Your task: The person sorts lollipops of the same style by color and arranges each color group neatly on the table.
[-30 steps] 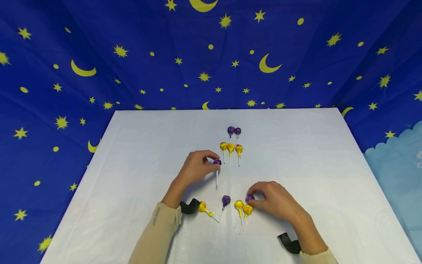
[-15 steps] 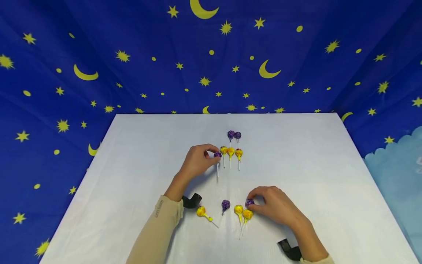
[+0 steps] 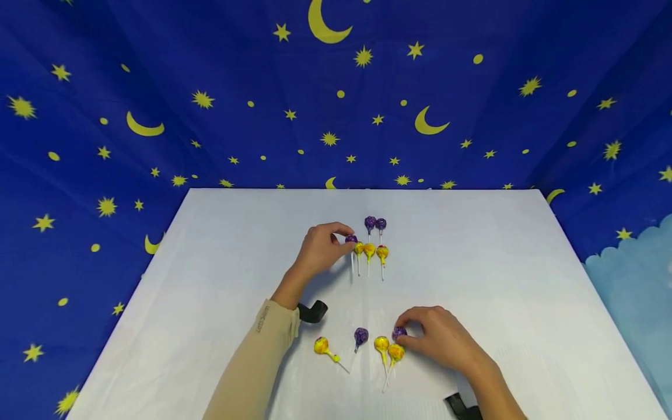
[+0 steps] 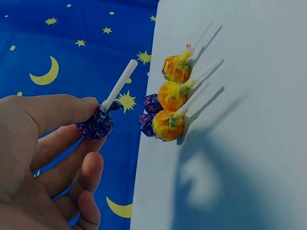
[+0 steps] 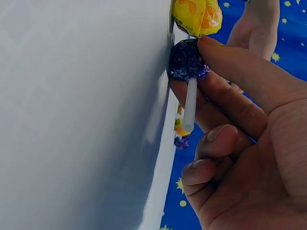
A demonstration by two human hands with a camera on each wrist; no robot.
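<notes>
My left hand (image 3: 322,249) pinches a purple-wrapped lollipop (image 4: 96,125) by its head, thumb on one side. In the head view its white stick points toward me, just left of a row of three yellow lollipops (image 3: 370,251). The left wrist view shows a gap between it and that row. Behind the row lie two purple lollipops (image 3: 370,223). Nearer me, my right hand (image 3: 446,339) pinches another purple lollipop (image 5: 184,64) between thumb and finger, close to the table surface. Its head is right by a yellow lollipop (image 3: 396,352), whose stick crosses that of a second yellow lollipop (image 3: 381,344).
A purple lollipop (image 3: 360,336) and a slanted yellow lollipop (image 3: 321,345) lie on the white table (image 3: 236,251) between the forearms. Black wrist mounts (image 3: 314,312) jut from both wrists. A blue star-and-moon cloth (image 3: 252,76) hangs behind the table.
My left hand has carried its purple lollipop away from me, from in front of the yellow row to beside its left end. The right hand keeps its place and hold. The head view has tilted slightly.
</notes>
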